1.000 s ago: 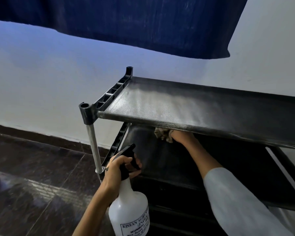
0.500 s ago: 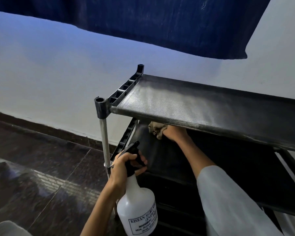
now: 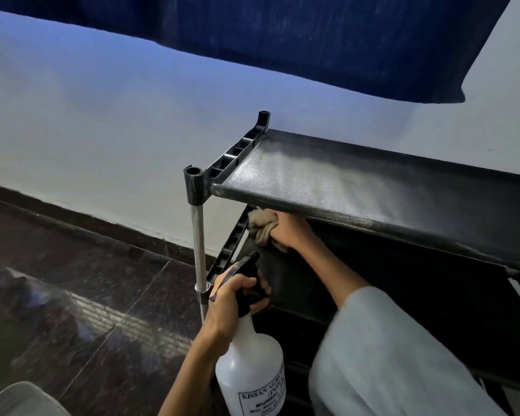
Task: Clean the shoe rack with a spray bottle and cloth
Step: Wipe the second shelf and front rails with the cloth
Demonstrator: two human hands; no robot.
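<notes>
A black shoe rack point(image 3: 357, 181) with fabric shelves and a silver post stands against the wall. My right hand point(image 3: 288, 231) reaches under the top shelf and grips a crumpled beige cloth point(image 3: 260, 225), pressed against the second shelf near its left end. My left hand point(image 3: 231, 301) grips the neck and black trigger head of a white spray bottle point(image 3: 249, 367), held upright in front of the rack's left post, nozzle pointing toward the second shelf.
A white wall runs behind the rack, with a dark blue cloth point(image 3: 312, 40) hanging above. Dark glossy floor tiles point(image 3: 87, 295) spread to the left. A pale grey object point(image 3: 21, 400) sits at the bottom left corner.
My right hand has slid the cloth leftward along the second shelf toward the side rail. My left hand keeps the bottle in about the same pose; the view shifted left.
</notes>
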